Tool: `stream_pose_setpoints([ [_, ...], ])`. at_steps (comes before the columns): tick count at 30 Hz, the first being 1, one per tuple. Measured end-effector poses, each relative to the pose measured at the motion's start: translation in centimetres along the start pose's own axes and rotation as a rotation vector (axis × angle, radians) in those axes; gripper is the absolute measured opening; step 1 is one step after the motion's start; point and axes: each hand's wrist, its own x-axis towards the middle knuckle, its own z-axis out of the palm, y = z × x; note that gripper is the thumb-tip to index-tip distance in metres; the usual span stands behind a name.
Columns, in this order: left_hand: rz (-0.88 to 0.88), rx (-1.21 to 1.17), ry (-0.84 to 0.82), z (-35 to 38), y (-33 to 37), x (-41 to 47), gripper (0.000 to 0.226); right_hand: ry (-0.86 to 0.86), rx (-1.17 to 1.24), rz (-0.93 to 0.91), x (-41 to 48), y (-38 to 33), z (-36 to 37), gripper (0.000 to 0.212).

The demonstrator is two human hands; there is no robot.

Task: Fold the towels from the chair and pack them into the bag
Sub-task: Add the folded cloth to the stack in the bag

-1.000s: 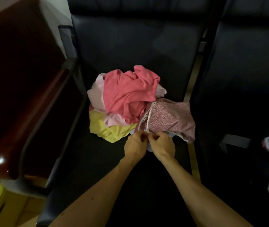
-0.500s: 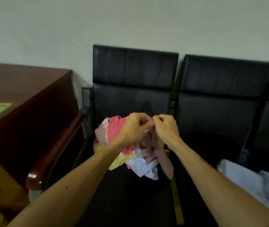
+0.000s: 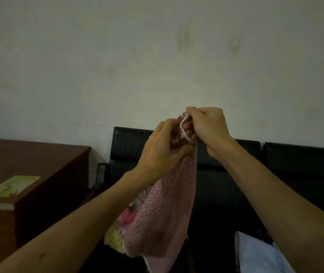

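A pink speckled towel (image 3: pixel 165 209) with a white edge hangs down in front of me, held up at its top. My left hand (image 3: pixel 163 148) and my right hand (image 3: pixel 206 125) are both shut on its upper edge, close together, level with the top of the black chair (image 3: pixel 129 142). Behind the hanging towel, bits of the pile of towels (image 3: pixel 117 233) on the seat show in pink and yellow; most of the pile is hidden. A pale blue bag (image 3: pixel 259 255) lies on the neighbouring seat at the lower right.
A dark wooden desk (image 3: pixel 38 170) stands to the left with a green-and-yellow leaflet (image 3: pixel 13 186) on it. A row of black chairs (image 3: pixel 295 168) runs along a plain pale wall (image 3: pixel 157 56).
Both hands have lifted the pink speckled towel off the pile and raised it high. My head has tilted up, so the wall fills the view.
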Motion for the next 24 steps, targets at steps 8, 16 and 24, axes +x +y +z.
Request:
stream_pose_setpoints([
  [8,-0.179,-0.355,0.07,-5.1,6.2,0.0,0.022,-0.032,-0.063,-0.026,-4.8,-3.4,-3.0,0.03],
  [16,-0.157,-0.254,-0.066,-7.8,10.6,-1.1,0.026,-0.309,0.02,-0.011,-9.3,-4.9,-4.3,0.061],
  [24,-0.39,-0.538,-0.247,-8.8,11.9,-2.2,0.039,-0.511,0.038,0.033,-11.9,-5.3,-5.4,0.014],
])
